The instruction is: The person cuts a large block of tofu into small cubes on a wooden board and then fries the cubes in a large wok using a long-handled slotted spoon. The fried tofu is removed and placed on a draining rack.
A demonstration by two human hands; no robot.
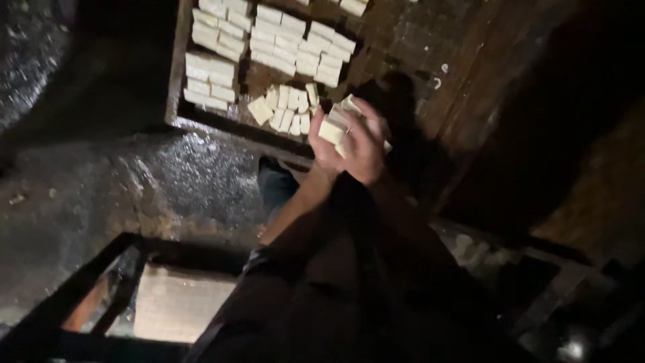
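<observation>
Hand (pixel 356 144) clamped on several pale blocks (pixel 334 128), held just over near edge of dark wooden tray (pixel 176 81); can't tell which hand, other not seen. Rows of same blocks (pixel 269 40) fill tray. Step, prob.: setting blocks down. Next needs free spot w/o knocking the rows.

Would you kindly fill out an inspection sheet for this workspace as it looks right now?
Surface: dark wooden tray with a raised rim, on a wet, glistening floor.
Job's things: pale blocks in rows on the tray, a looser cluster near its front edge; several blocks in hand.
Clutter: small scraps on the floor at left.
Hands: one hand grips the held blocks over the tray; which hand it is cannot be told, and no second hand is seen.
Cables: nothing seen.
Surroundings: dim; dark frame below holding a pale slab; dark sleeve fills the foreground.
</observation>
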